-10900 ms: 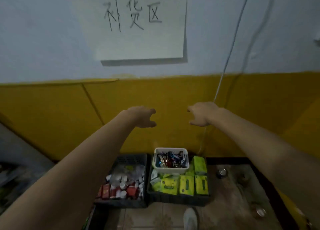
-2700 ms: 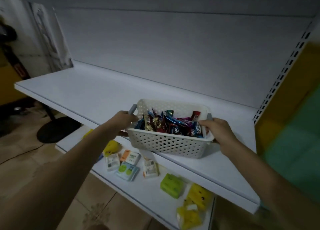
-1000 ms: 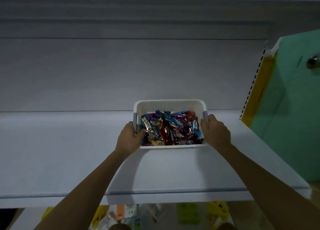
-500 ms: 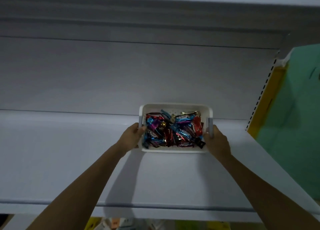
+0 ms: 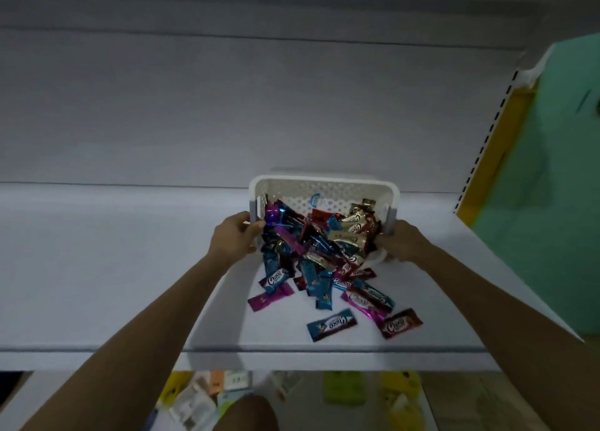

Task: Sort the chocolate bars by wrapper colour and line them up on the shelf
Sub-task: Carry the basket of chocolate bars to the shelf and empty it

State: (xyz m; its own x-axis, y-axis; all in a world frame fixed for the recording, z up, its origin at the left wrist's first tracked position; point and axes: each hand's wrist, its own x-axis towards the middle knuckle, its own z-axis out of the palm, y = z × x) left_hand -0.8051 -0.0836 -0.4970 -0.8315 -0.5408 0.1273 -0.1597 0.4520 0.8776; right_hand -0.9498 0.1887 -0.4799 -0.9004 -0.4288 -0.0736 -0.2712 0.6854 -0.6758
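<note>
A white perforated basket (image 5: pixel 324 190) is tipped toward me on the white shelf (image 5: pixel 97 268), its open mouth facing down and forward. My left hand (image 5: pixel 232 237) grips its left side and my right hand (image 5: pixel 401 240) grips its right side. Several chocolate bars (image 5: pixel 311 255) in blue, purple, red and gold wrappers spill out of it in a heap. A blue bar (image 5: pixel 331 324), a dark red bar (image 5: pixel 401 323) and a purple bar (image 5: pixel 269 297) lie loose nearest the shelf's front edge.
The shelf's grey back panel (image 5: pixel 259 106) rises right behind the basket. A perforated upright (image 5: pixel 483 145) and a green and yellow wall close off the right end. Below the front edge, a lower shelf (image 5: pixel 344 391) holds yellow, green and orange packets.
The basket, level on the shelf half a second ago, is now tilted toward me by both hands, and many bars have slid out onto the shelf.
</note>
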